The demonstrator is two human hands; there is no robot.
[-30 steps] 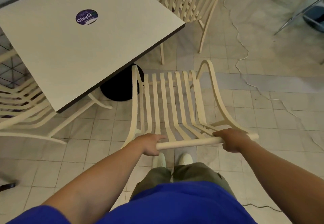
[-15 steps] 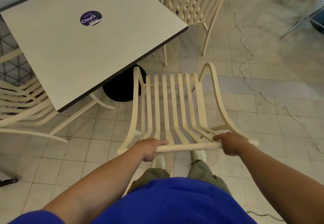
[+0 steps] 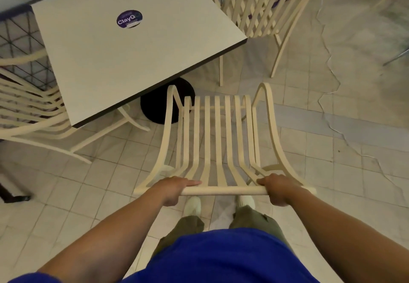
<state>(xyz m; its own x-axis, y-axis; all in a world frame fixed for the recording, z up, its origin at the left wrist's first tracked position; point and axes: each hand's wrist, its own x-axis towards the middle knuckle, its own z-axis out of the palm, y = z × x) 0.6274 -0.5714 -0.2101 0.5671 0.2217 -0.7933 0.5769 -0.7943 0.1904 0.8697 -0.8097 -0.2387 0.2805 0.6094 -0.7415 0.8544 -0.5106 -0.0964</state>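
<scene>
Both hands, left hand (image 3: 174, 188) and right hand (image 3: 277, 188), grip the chair's top rail (image 3: 223, 191).

Slatted chair (image 3: 218, 141) held by its top rail near the table (image 3: 124, 52)

The rail is gripped by the left hand (image 3: 171, 191) and the right hand (image 3: 277, 188), one toward each end. The chair's far end is seen beside the table's black base (image 3: 155, 108). Two more chairs are set at left (image 3: 33, 105) and far right (image 3: 270, 8).
</scene>
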